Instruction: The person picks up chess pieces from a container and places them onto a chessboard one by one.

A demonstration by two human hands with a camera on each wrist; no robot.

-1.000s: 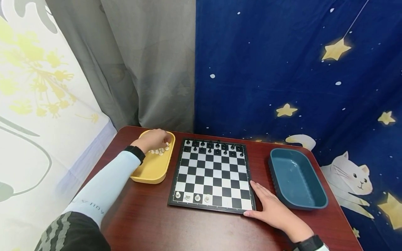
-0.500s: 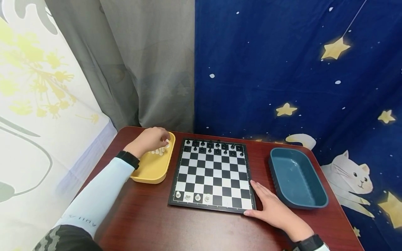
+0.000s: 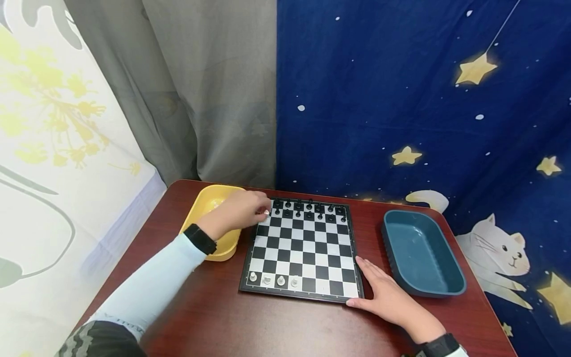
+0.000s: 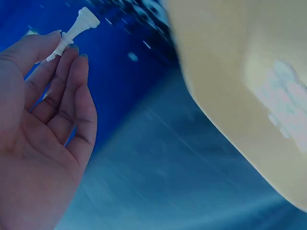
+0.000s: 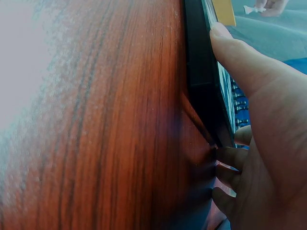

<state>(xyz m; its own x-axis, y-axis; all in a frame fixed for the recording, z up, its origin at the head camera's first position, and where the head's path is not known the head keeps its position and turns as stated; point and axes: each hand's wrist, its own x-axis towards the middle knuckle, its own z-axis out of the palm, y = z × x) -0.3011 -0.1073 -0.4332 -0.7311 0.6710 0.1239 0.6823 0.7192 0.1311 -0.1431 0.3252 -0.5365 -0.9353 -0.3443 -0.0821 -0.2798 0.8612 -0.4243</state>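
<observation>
My left hand (image 3: 238, 210) is over the far left corner of the chessboard (image 3: 296, 244), pinching a tall white chess piece (image 4: 79, 28) between thumb and fingertips. In the left wrist view the piece tilts, its wide base pointing up and away. My right hand (image 3: 384, 296) rests at the board's near right corner, fingers extended along the right side and thumb at the front edge. Several white chess pieces (image 3: 280, 281) stand on the near row at left. Two rows of black chess pieces (image 3: 309, 206) line the far side, partly hidden by the left hand.
A yellow tray (image 3: 217, 257) stands left of the board, half covered by the left forearm; more white pieces (image 4: 288, 103) lie inside it. To the right is a dark teal bin (image 3: 426, 292). Curtains (image 3: 357, 124) hang behind the reddish-brown table (image 3: 250, 327).
My left hand has lifted out of the yellow tray and moved right over the board, carrying a white chess piece. The right hand stays at the board's corner.
</observation>
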